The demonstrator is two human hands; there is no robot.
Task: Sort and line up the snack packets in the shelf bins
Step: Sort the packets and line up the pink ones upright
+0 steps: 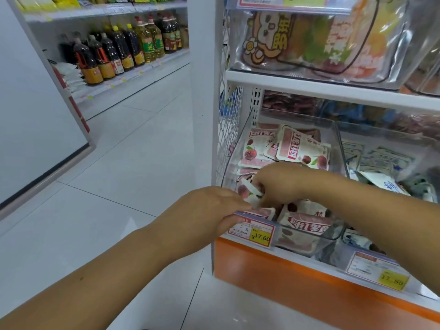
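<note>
Place: a grocery shop aisle.
Pricing: a yellow-and-red price label [250, 232] reading 17.60 on the shelf edge, with a second label [378, 270] further along.
Stock: clear bins [333, 129] of snack packets [302, 148]; rows of cooking-oil bottles [147, 41] and dark sauce bottles [95, 60] opposite.
Floor: pale tiles [119, 175].

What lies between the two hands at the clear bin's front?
A pink-and-white snack packet, seen in the head view: the left hand pinches its near edge, and the right hand grips its far side.
</note>
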